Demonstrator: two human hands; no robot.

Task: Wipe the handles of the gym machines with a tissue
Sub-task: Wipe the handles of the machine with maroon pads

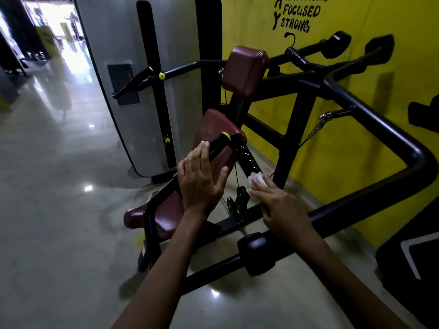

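We are holding our left hand (200, 180) flat, fingers spread, against the black handle (217, 146) (yellow-capped), while our right hand (282, 207) is seemingly pinching the tissue (256, 179) at two o'clock.

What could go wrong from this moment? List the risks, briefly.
1. The tissue sits only at the right hand's fingertips, so it may slip and drop to the floor.
2. The left hand is open beside the black handle, bare, so it may touch the grip before it is wiped.
3. The cable and pulley lie just below both hands; fingers could catch there.
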